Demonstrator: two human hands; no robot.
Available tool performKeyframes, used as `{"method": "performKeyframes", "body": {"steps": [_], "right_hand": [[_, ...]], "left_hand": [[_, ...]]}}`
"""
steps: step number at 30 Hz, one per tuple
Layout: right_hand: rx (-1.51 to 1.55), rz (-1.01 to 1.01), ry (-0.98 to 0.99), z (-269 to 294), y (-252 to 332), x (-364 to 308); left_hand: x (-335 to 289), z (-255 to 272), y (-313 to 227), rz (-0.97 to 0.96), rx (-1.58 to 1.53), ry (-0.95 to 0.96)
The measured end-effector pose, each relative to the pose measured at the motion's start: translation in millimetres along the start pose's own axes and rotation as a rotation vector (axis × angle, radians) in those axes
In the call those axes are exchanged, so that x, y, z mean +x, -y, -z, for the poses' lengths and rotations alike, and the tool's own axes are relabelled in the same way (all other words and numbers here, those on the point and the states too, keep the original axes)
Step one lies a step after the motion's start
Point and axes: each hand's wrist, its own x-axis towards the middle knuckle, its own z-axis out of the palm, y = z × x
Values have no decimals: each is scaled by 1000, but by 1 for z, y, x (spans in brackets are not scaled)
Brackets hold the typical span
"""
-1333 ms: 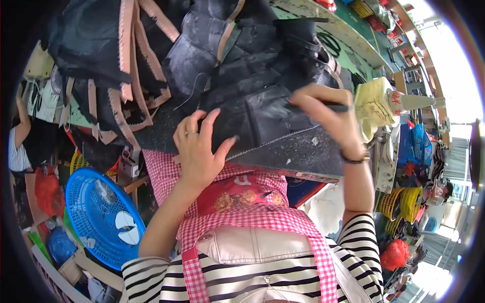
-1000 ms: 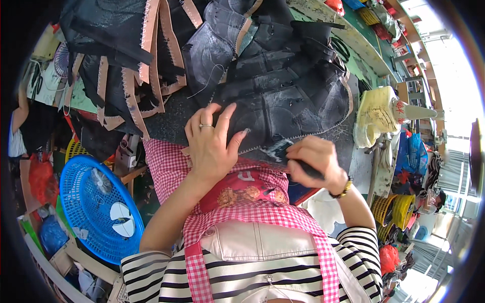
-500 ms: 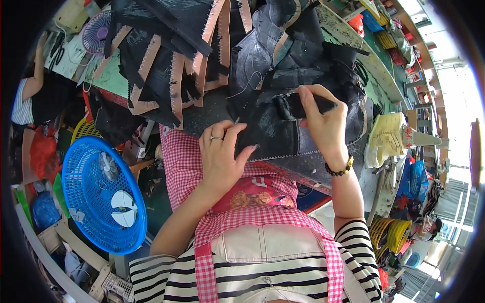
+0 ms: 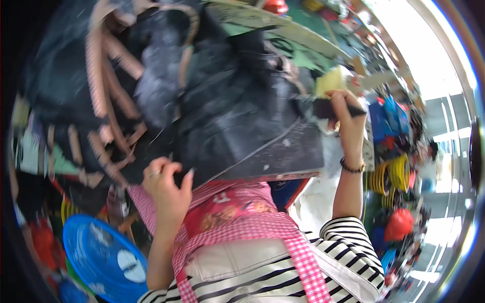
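Midway, by the look of it, with plenty piled up

And here is the right hand [image 4: 346,113], right of centre, its grip closed firmly around a dark brush [image 4: 323,108], the blurred tip up by the sheet's right end. Touching? Cannot tell! The black sheet [image 4: 232,129] itself lies mid-frame on the desk [image 4: 298,151], laid out, its pale stitched edge running along the near side. Over at lower left, the left hand [image 4: 169,189] is at the sheet's near corner, fingers curled, thumb apart, grip loose with nothing visible in it.

So, the score: laying out looks done, brushing looks under way. Faint streaks show on the sheet, but blur hides how much is covered. And upper left, a heap of black pieces [image 4: 156,76] with tan edging [image 4: 96,76]: finished or waiting, there is no telling.
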Motion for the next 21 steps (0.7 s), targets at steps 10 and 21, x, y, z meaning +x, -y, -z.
{"method": "performKeyframes", "body": {"steps": [10,21], "right_hand": [[-575,-89,-118,80,-96,-10],[237,-131,591,-52,-12,-12]], "left_hand": [[55,16,22,388,-716,524],[49,14,17,239,-438,444]]}}
